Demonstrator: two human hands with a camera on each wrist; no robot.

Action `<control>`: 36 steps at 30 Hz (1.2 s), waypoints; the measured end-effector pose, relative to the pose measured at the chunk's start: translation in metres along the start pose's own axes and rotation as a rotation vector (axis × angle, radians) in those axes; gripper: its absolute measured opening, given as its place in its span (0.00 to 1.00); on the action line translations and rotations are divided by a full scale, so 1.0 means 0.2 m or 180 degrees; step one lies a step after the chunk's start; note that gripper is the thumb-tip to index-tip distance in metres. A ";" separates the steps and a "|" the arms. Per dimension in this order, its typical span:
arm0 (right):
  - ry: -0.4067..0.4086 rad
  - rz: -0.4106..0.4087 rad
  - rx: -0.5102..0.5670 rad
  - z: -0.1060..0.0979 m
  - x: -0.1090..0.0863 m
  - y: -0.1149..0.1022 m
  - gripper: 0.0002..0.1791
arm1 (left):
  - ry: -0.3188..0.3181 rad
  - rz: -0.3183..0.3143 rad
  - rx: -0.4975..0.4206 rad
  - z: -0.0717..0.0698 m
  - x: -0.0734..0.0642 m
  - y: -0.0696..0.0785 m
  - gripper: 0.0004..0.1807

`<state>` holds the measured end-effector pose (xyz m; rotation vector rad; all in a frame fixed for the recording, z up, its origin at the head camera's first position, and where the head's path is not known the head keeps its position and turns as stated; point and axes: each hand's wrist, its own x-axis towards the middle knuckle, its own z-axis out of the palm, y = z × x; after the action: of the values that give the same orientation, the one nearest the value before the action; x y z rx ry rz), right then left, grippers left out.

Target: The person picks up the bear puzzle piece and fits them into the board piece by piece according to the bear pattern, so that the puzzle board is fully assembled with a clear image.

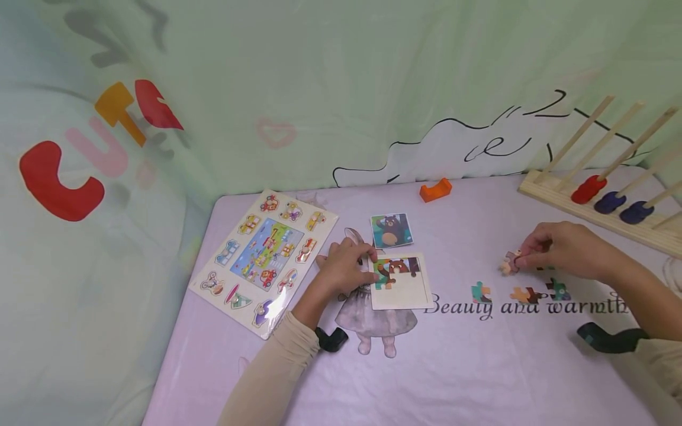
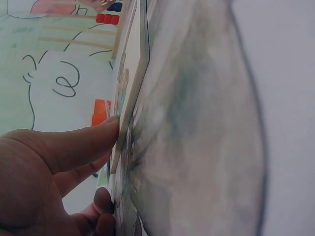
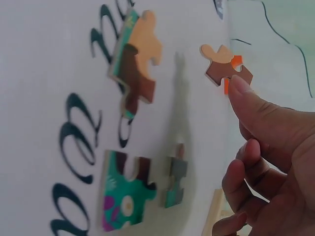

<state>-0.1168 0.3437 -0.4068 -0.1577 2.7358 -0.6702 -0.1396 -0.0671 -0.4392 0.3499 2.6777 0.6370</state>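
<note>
Pinching puzzle piece (image 3: pixel 220 70), right hand (image 1: pixel 572 251) over lilac table (image 1: pixel 458 373), green curtain (image 1: pixel 319 65) behind.

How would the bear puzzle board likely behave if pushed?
The bear puzzle board seems stiff: its edge looks straight. Being thin and flat, it would probably slide rather than tip. Its pieces might shift, as part of it is unfilled.

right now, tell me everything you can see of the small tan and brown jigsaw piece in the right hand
The small tan and brown jigsaw piece is flat and irregular, with rounded tabs, notches and a thin pale edge; it looks like wood or board. Its printed face, tan beside brown, shows in the right wrist view. The right hand pinches it, thumb on that face. It appears lifted above the smooth lilac tablecloth.
</note>
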 end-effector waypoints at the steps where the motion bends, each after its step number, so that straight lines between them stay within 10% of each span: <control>1: -0.0011 -0.0034 0.0006 0.00 0.00 -0.01 0.17 | -0.0001 -0.0001 0.0007 0.00 0.00 0.00 0.13; 36: -0.0352 -0.0600 0.0563 0.06 0.15 -0.51 0.13 | 0.0000 0.0028 -0.0034 0.00 0.00 0.00 0.13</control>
<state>-0.1377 0.2426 -0.3766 -0.4025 2.5617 -0.9214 -0.1402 -0.0675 -0.4399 0.3591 2.6733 0.6538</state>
